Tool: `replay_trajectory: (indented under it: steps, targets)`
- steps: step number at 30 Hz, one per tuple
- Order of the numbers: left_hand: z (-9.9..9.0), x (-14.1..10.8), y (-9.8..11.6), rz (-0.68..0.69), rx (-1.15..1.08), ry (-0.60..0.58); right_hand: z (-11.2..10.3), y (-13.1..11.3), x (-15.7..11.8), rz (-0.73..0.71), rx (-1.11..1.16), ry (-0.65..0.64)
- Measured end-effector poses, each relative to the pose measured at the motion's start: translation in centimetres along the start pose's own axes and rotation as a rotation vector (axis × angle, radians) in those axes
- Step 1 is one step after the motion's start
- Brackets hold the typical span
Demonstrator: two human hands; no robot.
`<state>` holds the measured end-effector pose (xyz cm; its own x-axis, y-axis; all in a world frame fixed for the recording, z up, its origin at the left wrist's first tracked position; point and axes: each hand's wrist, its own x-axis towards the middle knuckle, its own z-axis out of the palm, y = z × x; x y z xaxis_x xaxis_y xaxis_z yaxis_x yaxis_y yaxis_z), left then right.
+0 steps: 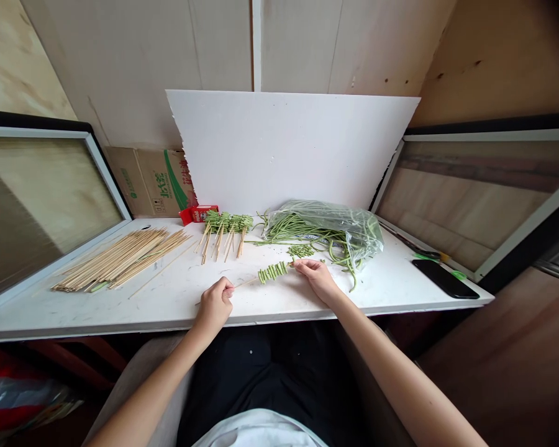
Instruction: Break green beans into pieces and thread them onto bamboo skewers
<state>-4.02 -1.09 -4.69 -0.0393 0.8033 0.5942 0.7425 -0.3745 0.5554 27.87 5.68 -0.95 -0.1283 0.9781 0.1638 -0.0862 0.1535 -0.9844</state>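
Observation:
My left hand [217, 300] is closed round the lower part of a thin bamboo skewer [246, 283], just above the table's front edge. A green long bean [272, 272] is threaded in tight folds along the skewer's far part. At that end my right hand [313, 275] pinches the bean close to the skewer's tip; the fingertips hide the exact grip. Short cut bean pieces [300, 250] lie just behind my right hand. Further back, a clear plastic bag [326, 216] lies with many long beans [293, 228] spilling out of it.
Finished bean skewers [228, 223] lie in a row at the back, beside a red packet [199, 214]. Bare skewers [121, 257] are heaped on the left. A cardboard box [151, 181], a white board [293, 149] and a black phone [445, 279] surround the white table [168, 310].

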Motion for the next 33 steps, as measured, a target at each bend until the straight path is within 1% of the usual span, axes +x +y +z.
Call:
replay_trajectory:
  steps: [4,12,23,33]
  targets:
    - [0.01,-0.01,0.04,-0.015,0.003,-0.005,0.15,-0.31,-0.2,-0.002,-0.032,0.017]
    - [0.01,0.03,0.09,-0.008,0.008,-0.001,0.15,-0.56,-0.37,0.001,-0.027,-0.008]
    - [-0.1,-0.06,0.1,0.014,0.015,-0.003,-0.17,-0.18,-0.2,-0.005,-0.067,-0.009]
    - [-0.01,-0.12,0.05,0.0,0.036,0.003,-0.1,-0.05,-0.1,-0.027,-0.071,-0.006]
